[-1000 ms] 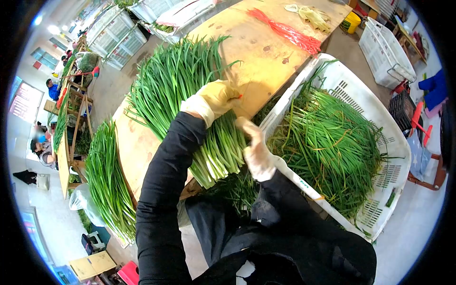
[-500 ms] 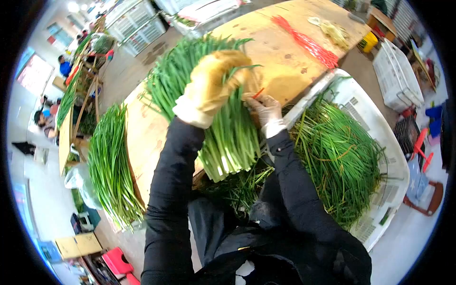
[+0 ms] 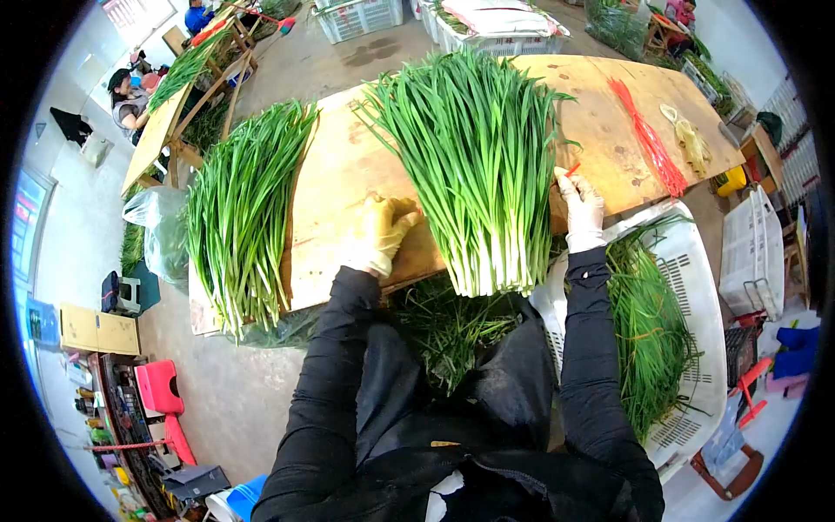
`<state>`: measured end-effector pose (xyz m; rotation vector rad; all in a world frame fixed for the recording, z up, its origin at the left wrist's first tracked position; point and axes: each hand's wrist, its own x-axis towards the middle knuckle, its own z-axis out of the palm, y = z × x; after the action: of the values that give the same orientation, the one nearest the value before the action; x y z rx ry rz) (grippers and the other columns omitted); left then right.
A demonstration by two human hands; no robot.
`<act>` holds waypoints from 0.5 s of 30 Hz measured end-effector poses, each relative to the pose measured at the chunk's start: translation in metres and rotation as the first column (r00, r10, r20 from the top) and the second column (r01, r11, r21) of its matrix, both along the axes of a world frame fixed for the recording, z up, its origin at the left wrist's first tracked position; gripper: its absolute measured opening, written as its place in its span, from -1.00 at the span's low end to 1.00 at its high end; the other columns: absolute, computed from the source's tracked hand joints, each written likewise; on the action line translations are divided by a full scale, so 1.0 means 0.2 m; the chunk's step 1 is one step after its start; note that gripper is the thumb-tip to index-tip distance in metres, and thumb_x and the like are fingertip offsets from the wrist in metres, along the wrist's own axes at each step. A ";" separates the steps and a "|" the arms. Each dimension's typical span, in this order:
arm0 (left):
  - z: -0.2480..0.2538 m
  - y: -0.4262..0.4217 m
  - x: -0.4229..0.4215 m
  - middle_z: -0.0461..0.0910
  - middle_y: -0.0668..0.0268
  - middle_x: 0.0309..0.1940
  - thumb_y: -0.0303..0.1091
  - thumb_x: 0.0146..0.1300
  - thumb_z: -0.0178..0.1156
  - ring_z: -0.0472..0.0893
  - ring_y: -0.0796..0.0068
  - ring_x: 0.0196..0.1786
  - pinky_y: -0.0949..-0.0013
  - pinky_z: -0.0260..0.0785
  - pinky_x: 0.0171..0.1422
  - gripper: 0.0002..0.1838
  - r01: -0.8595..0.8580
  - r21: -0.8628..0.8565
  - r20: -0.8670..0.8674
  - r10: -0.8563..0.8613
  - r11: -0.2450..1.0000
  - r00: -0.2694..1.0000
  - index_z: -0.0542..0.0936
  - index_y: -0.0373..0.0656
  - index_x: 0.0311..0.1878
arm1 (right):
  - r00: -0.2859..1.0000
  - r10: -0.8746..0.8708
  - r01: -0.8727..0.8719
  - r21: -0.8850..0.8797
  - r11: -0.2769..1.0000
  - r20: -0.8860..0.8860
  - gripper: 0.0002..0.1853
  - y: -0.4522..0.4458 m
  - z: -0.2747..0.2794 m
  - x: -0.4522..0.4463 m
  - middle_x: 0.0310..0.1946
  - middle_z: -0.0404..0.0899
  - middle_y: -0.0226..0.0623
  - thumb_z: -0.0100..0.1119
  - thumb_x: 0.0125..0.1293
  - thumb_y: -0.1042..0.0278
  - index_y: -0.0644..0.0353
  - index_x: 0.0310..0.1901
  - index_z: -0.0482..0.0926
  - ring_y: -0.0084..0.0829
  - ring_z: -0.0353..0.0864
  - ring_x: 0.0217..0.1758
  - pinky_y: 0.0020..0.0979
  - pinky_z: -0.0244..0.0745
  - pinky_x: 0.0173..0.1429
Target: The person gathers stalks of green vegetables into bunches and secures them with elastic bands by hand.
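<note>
A thick bunch of green garlic chives (image 3: 487, 165) lies on the wooden table, its pale cut ends over the near edge. My right hand (image 3: 583, 209), in a pale thin glove, is just right of the bunch, its fingers pinching a red plastic tie (image 3: 572, 169). On the other side, my left hand (image 3: 381, 233) in a yellowish glove is closed beside the bunch, with a small bit of red at its fingertips. The stretch between the two red ends is hidden by the chives.
Another pile of chives (image 3: 248, 209) covers the left part of the table (image 3: 348, 157). Red ties (image 3: 644, 139) and a spare glove (image 3: 687, 139) lie at the right. A white crate (image 3: 696, 287) holds loose chives below. People sit at a farther table.
My left hand has come off the top of the bunch and moved down to its left side. My right hand keeps the red tie. The view has shifted, and the bunch now lies spread flat.
</note>
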<state>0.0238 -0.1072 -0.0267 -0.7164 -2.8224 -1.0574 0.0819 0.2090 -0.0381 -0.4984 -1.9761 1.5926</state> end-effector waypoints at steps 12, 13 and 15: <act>0.04 0.04 -0.08 0.58 0.04 -0.35 -0.28 -0.03 0.24 0.56 0.19 -0.24 0.31 0.37 -0.10 -0.77 -0.077 -0.075 0.334 0.098 0.994 0.937 0.61 -0.22 -0.33 | 0.995 0.006 -0.009 -0.025 1.000 -0.100 -0.84 0.00 -0.02 0.01 -0.41 0.57 -0.46 0.19 0.13 0.35 0.23 -0.31 0.61 -0.69 0.43 -0.34 -0.61 0.32 -0.16; 0.03 0.03 -0.09 0.59 0.07 -0.37 -0.29 -0.02 0.24 0.58 0.24 -0.29 0.34 0.39 -0.15 -0.75 -0.116 -0.053 0.329 0.128 0.992 0.936 0.60 -0.25 -0.32 | 0.997 0.007 -0.007 -0.003 1.000 -0.080 -0.84 0.00 -0.01 0.02 -0.40 0.57 -0.47 0.18 0.14 0.35 0.23 -0.29 0.61 -0.70 0.43 -0.34 -0.61 0.32 -0.15; 0.04 0.04 -0.10 0.59 0.10 -0.39 -0.30 -0.02 0.24 0.59 0.29 -0.33 0.38 0.40 -0.19 -0.74 -0.153 -0.034 0.322 0.156 0.988 0.934 0.58 -0.29 -0.30 | 0.991 0.031 -0.040 -0.068 0.997 -0.128 -0.84 -0.02 0.01 0.04 -0.39 0.57 -0.49 0.16 0.15 0.35 0.22 -0.28 0.61 -0.70 0.42 -0.33 -0.62 0.32 -0.15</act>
<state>0.0041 -0.0995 -0.0178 -0.3361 -3.0903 -1.2383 0.0892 0.2054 -0.0354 -0.3813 -1.8501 1.6776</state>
